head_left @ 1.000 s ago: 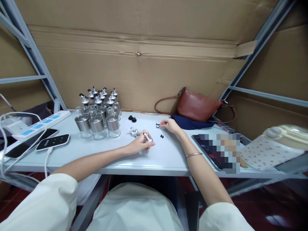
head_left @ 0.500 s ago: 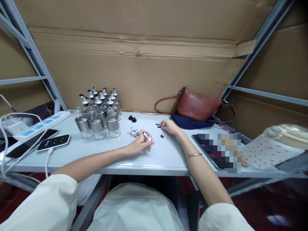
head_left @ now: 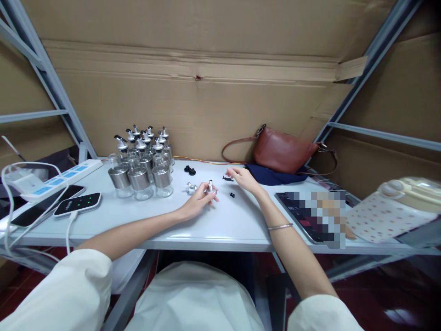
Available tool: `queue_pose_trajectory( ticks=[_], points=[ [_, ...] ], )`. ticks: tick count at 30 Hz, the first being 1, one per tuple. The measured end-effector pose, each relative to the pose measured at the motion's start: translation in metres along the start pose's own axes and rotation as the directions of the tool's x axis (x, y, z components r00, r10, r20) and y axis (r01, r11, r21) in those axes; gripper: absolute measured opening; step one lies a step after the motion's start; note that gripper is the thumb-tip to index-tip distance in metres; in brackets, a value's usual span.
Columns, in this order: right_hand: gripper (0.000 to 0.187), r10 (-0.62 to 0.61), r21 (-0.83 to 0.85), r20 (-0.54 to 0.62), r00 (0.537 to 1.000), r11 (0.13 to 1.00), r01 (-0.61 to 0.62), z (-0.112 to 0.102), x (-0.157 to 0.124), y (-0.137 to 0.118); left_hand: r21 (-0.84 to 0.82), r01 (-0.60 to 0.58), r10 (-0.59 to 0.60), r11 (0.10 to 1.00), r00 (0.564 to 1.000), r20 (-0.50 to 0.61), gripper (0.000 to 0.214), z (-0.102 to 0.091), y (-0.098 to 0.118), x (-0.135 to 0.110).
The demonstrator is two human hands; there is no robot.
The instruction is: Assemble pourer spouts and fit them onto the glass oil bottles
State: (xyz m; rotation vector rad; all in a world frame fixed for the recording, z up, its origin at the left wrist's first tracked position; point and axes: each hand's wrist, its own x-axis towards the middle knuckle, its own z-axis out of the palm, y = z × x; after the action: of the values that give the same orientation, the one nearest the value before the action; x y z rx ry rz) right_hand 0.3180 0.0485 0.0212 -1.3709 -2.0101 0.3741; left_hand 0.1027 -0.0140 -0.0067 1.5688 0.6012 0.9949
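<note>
My left hand (head_left: 198,202) rests on the white table (head_left: 144,220) with its fingers closed round a small silver pourer cap (head_left: 210,187), held upright. A second silver cap (head_left: 190,187) lies just to its left. My right hand (head_left: 244,178) hovers a little further back, fingers slightly curled, beside a small black part (head_left: 227,178); I cannot make out anything in it. Another tiny black piece (head_left: 232,195) lies between the two hands.
Several glass bottles with silver pourers (head_left: 143,161) stand at the back left. Two black rings (head_left: 189,170) lie behind the caps. A brown bag (head_left: 284,151) on dark cloth sits at the back right. Phones (head_left: 77,204), a power strip (head_left: 60,177) and a tablet (head_left: 310,216) flank the work area.
My left hand has turned the silver cap upright and moved it slightly away from me. My right hand has lifted off the black part and shifted a little right.
</note>
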Motion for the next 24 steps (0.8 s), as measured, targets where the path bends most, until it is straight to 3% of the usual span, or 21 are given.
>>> queue_pose_trajectory(
  ticks=[3, 6, 9, 17, 19, 20, 22, 23, 24],
  points=[
    [0.05, -0.052, 0.114, 0.022, 0.998, 0.992, 0.049, 0.007, -0.009, -0.022, -0.117, 0.07, -0.071, 0.991, 0.997, -0.007, 0.025, 0.0, -0.003, 0.003],
    [0.049, -0.144, 0.327, 0.072, 0.987, 0.938, 0.113, 0.015, -0.019, -0.039, -0.183, 0.143, -0.148, 0.973, 0.989, -0.015, 0.019, 0.0, -0.005, 0.005],
    [0.045, -0.205, 0.453, 0.149, 0.967, 0.884, 0.118, 0.02, -0.024, -0.048, -0.166, 0.143, -0.148, 0.976, 0.989, -0.018, 0.018, 0.0, -0.005, 0.005],
    [0.038, -0.243, 0.48, 0.251, 0.937, 0.872, 0.098, 0.022, -0.027, -0.054, -0.044, 0.13, -0.127, 0.991, 0.989, 0.073, 0.04, 0.001, -0.007, 0.002],
    [0.037, -0.231, 0.44, 0.229, 0.946, 0.891, 0.111, 0.022, -0.026, -0.052, 0.065, 0.103, -0.104, 0.993, 0.994, 0.016, 0.039, 0.0, -0.009, 0.001],
    [0.036, -0.217, 0.427, 0.207, 0.954, 0.897, 0.111, 0.023, -0.026, -0.051, 0.149, 0.058, -0.049, 0.987, 0.997, -0.058, 0.038, -0.001, -0.009, 0.0],
    [0.036, -0.17, 0.42, 0.146, 0.974, 0.902, 0.095, 0.023, -0.022, -0.048, 0.393, -0.117, 0.204, 0.912, 0.961, -0.186, 0.041, 0.0, -0.005, -0.001],
    [0.035, -0.144, 0.421, 0.114, 0.983, 0.903, 0.083, 0.023, -0.02, -0.047, 0.53, -0.24, 0.37, 0.813, 0.917, -0.151, 0.045, 0.002, -0.001, -0.001],
    [0.035, -0.118, 0.421, 0.084, 0.99, 0.904, 0.072, 0.024, -0.018, -0.046, 0.639, -0.38, 0.508, 0.668, 0.861, -0.018, 0.048, 0.008, 0.004, -0.001]
  ],
)
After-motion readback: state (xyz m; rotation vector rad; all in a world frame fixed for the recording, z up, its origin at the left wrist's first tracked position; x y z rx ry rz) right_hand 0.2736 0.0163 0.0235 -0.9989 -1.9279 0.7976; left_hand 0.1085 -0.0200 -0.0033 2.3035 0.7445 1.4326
